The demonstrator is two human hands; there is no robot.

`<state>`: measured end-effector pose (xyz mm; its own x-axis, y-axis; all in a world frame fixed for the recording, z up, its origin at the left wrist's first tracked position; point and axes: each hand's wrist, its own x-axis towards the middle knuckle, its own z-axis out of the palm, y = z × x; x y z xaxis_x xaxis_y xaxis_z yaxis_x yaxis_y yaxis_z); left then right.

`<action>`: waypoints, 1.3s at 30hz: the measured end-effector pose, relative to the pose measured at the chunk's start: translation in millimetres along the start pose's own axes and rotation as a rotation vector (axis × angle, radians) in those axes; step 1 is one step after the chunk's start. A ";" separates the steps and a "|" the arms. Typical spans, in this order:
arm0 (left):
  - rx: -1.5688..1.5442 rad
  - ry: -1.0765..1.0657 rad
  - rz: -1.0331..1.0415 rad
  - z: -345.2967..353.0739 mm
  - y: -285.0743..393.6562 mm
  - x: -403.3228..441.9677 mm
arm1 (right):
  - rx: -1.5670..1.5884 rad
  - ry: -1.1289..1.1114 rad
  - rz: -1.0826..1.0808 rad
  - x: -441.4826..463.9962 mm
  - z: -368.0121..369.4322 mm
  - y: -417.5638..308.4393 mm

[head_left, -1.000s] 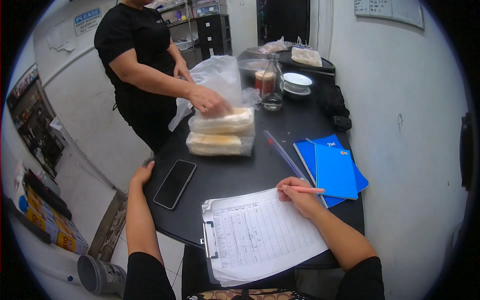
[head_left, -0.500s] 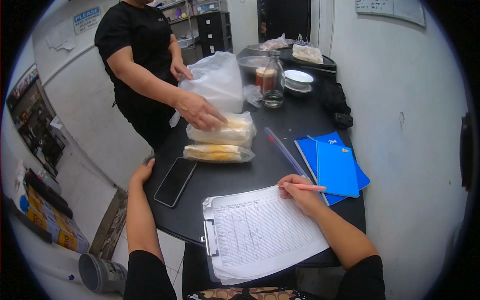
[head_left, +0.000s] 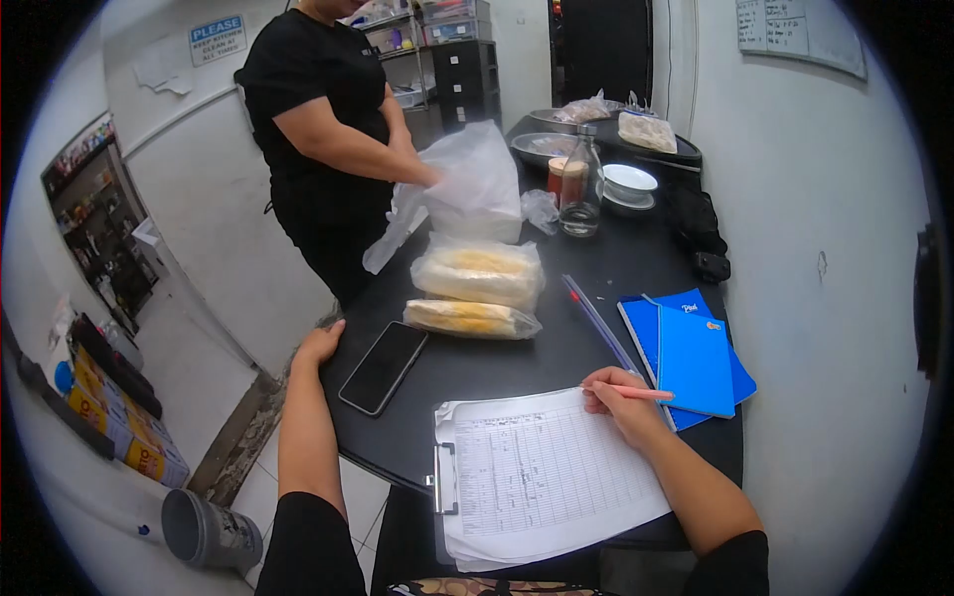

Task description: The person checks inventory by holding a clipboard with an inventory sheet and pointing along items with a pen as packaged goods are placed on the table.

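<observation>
My right hand (head_left: 623, 402) is closed around a pink pen (head_left: 651, 394) at the upper right corner of a printed sheet (head_left: 556, 482). The sheet is a grid with handwritten marks, held under the metal clip of a clipboard (head_left: 446, 479). My left hand (head_left: 319, 342) rests at the left edge of the black table (head_left: 497, 364), fingers stretched out and holding nothing. Closest to it on the table lies a dark phone (head_left: 384, 368). Beyond the phone are plastic-wrapped packs with yellowish contents, a front pack (head_left: 473, 320) and one behind it (head_left: 479, 270).
Across the table, a person in black (head_left: 323, 129) has a hand inside a white plastic bag (head_left: 475, 189). Blue notebooks (head_left: 696, 358) and a clear long plastic item (head_left: 603, 323) lie right. A glass bottle (head_left: 580, 189), white bowls (head_left: 630, 181) and trays stand farther back.
The other person's hand has left the wrapped packs and gone into the white bag. My view has shifted slightly left. My hands stay in about the same places.
</observation>
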<state>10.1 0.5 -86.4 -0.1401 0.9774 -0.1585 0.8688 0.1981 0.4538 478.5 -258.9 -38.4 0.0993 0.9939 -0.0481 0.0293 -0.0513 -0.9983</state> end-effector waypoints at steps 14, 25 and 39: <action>-0.023 -0.012 0.013 0.0 -1.2 -0.4 | 0.042 -0.002 -0.007 1.8 -1.3 5.6; -0.037 0.063 0.022 3.8 -1.3 -0.3 | 0.017 0.020 0.007 1.0 0.3 2.8; -0.065 0.016 -0.002 0.2 3.4 -6.1 | 0.025 0.004 0.019 2.1 -1.4 3.9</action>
<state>13.9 -4.8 -84.1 -0.1496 0.9780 -0.1456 0.8361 0.2037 0.5094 480.3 -257.2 -42.4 0.1033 0.9924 -0.0673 0.0026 -0.0679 -0.9977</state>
